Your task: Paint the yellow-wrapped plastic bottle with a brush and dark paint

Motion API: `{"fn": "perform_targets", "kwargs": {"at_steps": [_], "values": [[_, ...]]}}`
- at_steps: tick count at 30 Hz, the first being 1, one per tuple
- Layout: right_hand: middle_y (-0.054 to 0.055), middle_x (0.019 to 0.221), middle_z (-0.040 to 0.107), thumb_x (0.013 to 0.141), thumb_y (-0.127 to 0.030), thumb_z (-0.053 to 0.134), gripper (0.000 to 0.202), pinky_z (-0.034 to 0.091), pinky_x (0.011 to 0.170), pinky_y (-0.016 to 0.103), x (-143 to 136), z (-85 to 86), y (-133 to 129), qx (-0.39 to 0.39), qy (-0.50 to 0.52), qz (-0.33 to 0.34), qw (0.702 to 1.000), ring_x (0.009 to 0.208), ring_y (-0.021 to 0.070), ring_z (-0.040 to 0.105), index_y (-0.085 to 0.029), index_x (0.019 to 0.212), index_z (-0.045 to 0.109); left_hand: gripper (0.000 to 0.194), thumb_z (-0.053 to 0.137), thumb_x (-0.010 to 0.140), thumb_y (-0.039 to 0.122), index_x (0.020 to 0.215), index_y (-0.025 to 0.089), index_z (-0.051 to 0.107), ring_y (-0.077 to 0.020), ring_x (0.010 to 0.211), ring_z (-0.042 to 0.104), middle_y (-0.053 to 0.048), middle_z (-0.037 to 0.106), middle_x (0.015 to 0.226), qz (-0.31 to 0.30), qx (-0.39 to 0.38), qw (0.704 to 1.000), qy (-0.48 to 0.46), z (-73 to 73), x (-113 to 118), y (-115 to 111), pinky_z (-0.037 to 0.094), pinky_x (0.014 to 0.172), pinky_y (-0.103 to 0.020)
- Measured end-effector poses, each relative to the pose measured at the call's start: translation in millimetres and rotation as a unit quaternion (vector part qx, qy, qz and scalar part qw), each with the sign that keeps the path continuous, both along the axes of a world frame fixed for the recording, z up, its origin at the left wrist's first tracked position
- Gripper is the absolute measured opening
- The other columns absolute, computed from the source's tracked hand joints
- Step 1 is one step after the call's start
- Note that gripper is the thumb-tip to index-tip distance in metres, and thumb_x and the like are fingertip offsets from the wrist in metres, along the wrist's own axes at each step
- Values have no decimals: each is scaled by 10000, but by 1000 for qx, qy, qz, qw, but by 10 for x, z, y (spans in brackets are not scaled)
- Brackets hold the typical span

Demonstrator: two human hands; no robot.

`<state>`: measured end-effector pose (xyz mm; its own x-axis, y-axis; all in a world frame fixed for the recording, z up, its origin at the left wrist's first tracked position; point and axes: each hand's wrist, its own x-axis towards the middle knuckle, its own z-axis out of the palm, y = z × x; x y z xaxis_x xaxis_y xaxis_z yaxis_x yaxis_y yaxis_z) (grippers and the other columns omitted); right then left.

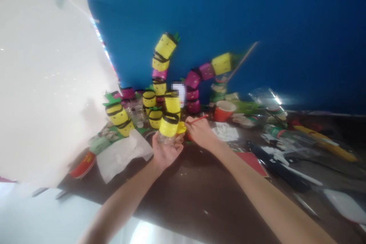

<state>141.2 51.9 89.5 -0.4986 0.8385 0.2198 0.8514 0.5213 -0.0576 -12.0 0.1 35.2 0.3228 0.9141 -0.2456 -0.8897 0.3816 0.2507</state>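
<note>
My left hand (167,153) is wrapped from below round the clear lower part of a small container (168,126), which has a yellow band and a black rim. Just to the right, my right hand (198,131) pinches a thin red stick (199,119), perhaps a brush; its left end is hidden by my fingers. A small yellow thing (181,128) shows between the two hands. Behind the held container stands another yellow one (172,103) with a black rim. The picture is somewhat blurred.
Yellow and magenta containers form curved stacks (165,47) against the blue wall. A red cup (224,111) stands behind my right hand. White paper (126,154) lies left on the brown table (183,206). Tools, including a black one (278,167), and plastic clutter fill the right side.
</note>
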Motion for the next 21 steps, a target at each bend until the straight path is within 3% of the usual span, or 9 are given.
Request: {"fn": "perform_targets", "kwargs": {"at_steps": [4,9,13,18,21], "values": [[117,833,672,950,-216,315,273,342,722,333,-19,-1,-7,2,38,-7,999,790,228,608,-138,880,567,531,509,737,567,917,84,639,-233,893,606,-160,661,920,-2,16,1000,-10,-25,-1,5,482,651,-289],[58,719,666,923,-271,390,214,398,700,288,48,-41,-51,19,237,-36,971,725,205,629,-195,781,531,541,501,776,512,1104,93,597,-212,914,620,-155,649,1002,-6,5,999,-33,-18,-18,28,510,661,-257],[37,685,683,899,-344,433,213,434,666,284,193,-65,-168,14,396,-107,912,687,200,650,-215,755,524,514,457,854,443,1244,116,518,-183,883,639,-142,645,1043,18,5,999,-38,39,-5,9,530,698,-243],[25,615,667,864,-406,495,257,464,696,317,416,-182,-355,15,531,-162,832,654,192,639,-204,720,562,537,406,913,422,1330,85,436,-205,968,640,-157,640,1097,3,-2,1000,1,30,23,-21,539,788,-268],[25,669,676,839,-417,552,248,473,706,323,528,-309,-442,24,640,-177,747,685,181,641,-198,734,603,521,427,915,410,1351,125,425,-214,995,639,-127,655,1103,-26,10,1000,8,-38,25,3,541,807,-277]]}}
